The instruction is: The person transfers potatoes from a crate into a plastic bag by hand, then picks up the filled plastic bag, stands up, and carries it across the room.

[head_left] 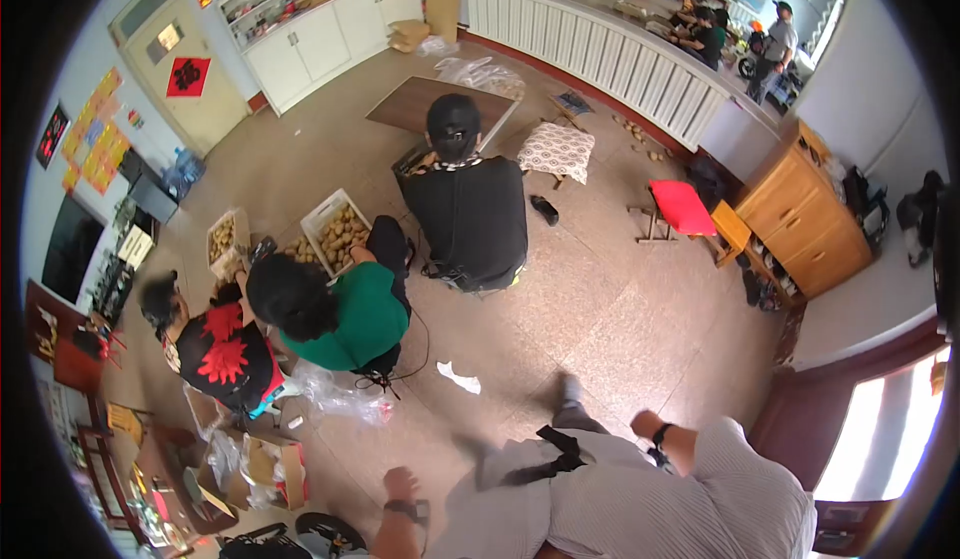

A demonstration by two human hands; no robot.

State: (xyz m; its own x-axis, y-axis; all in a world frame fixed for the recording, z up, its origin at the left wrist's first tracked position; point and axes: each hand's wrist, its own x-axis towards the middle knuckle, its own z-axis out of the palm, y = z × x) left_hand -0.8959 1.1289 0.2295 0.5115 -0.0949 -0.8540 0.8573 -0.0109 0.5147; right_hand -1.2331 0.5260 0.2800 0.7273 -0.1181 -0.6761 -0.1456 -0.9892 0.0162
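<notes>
My left hand [401, 483] hangs low at the bottom of the head view, a dark band on its wrist. Its fingers look loosely apart, with nothing in them. Further right, my right hand [648, 424] is curled beside my striped shirt [640, 499], above a dark wristwatch [660, 435]; I see nothing held there. Neither hand touches any object. A dark strap or cloth [550, 456] lies across my front. On the floor ahead is a crumpled white paper [459, 378]. Clear plastic bags [335, 394] lie left of it, nearest my left hand.
Several people crouch or sit ahead, one in a green top [360, 324], around a white crate [345, 199] of potato-like things. A loose cable [425, 359] trails on the floor. Cardboard boxes [275, 469] stand left; a red-cushioned stool [682, 207] and wooden cabinet [800, 219] stand right.
</notes>
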